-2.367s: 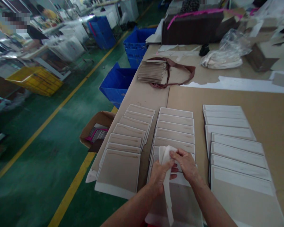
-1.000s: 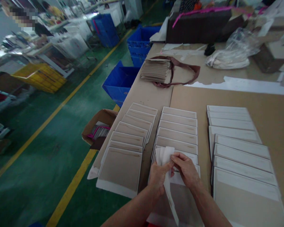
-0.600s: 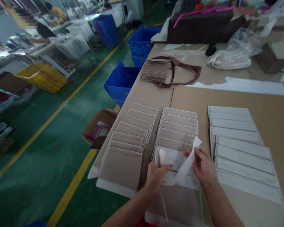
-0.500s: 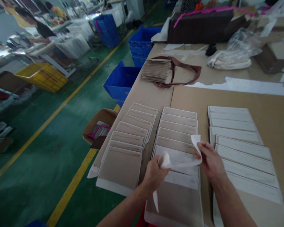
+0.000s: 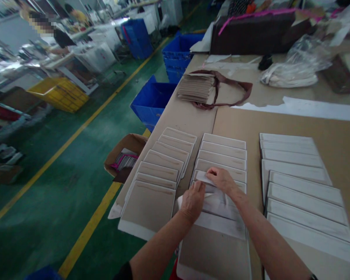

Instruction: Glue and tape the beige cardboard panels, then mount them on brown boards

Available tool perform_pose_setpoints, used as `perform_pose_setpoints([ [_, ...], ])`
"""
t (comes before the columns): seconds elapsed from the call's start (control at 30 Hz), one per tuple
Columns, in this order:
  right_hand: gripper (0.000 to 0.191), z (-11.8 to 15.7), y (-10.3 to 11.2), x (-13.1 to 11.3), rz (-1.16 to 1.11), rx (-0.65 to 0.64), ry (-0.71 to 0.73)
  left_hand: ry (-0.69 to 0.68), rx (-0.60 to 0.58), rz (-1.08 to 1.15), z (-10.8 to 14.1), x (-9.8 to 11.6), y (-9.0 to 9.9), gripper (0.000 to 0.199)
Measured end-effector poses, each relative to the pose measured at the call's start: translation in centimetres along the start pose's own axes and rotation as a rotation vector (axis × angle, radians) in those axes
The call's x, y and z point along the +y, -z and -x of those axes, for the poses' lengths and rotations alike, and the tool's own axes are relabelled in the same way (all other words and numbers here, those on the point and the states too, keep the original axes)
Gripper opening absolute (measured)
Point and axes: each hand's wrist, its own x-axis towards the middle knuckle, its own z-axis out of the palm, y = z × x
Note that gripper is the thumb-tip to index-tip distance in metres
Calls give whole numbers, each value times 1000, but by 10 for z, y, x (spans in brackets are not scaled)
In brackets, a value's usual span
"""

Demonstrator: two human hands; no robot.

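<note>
Over the middle row of overlapping beige panels (image 5: 216, 249), both hands are close together. My right hand (image 5: 220, 178) pinches a white paper strip (image 5: 203, 177) by its right end. Just below and to the left, my left hand (image 5: 193, 200) has its fingers pressed together on the white paper; exactly what they grip is hidden. More white paper lies crumpled under the hands. Another fanned row of beige panels (image 5: 148, 206) is at the left, and a row of pale panels (image 5: 309, 198) at the right.
A bundle of brown cards (image 5: 196, 88) with a brown strap (image 5: 236, 84) lies farther up the table (image 5: 280, 116). Blue bins (image 5: 151, 99) and a cardboard box (image 5: 125, 155) stand on the floor at the left. People sit at machines in the far left.
My right hand has moved left and slightly up with the strip, closer to my left hand. The loose white paper has come down onto the middle row. The view has shifted slightly.
</note>
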Motion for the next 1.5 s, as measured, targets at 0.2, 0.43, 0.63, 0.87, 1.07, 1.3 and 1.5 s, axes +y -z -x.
perform_pose_setpoints([
  [0.2,16,-9,-9,-4,183,-13,3,11,20,-46,1,-4,-8,23],
  [0.43,16,-12,-12,-5,267,-24,-13,14,40,-17,1,-6,-10,26],
  [0.63,17,-12,-12,-9,308,-36,-21,11,55,43,3,-9,-11,29],
  [0.87,17,-11,-14,-14,321,-31,-21,-27,3,82,0,-11,-4,29],
  [1.07,16,-1,-1,-3,223,-20,-20,-45,-42,81,-3,-10,1,26],
  [1.3,26,65,43,61,-211,12,-199,-73,-87,81,-6,-15,1,27],
  [1.5,32,76,32,83,-354,253,-403,-97,-108,52,-7,-19,0,30],
])
